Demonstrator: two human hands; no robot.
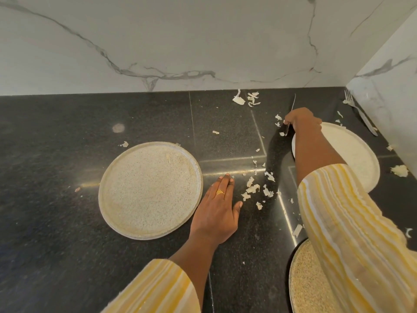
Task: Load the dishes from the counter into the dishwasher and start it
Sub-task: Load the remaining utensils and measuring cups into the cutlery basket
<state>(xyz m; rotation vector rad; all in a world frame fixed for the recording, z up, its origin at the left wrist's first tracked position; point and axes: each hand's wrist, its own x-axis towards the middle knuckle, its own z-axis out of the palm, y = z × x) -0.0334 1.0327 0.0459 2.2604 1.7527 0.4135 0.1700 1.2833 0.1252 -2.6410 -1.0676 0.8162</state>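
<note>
A speckled beige plate (149, 188) lies flat on the black counter (56, 143) at centre left. My left hand (216, 213) rests flat on the counter just right of that plate, fingers together, holding nothing. My right hand (301, 119) is closed around the handle of a knife (293, 105) whose blade points toward the wall. Under my right forearm lies a white plate (354, 152). A third speckled plate (306, 288) shows at the bottom right, partly hidden by my striped sleeve. A fork (358, 111) lies by the right wall.
Pale food scraps (252, 188) are scattered over the counter between the plates, with more scraps (247, 98) near the marble back wall and a lump (399, 170) at the right. A marble side wall (388, 86) closes the right end.
</note>
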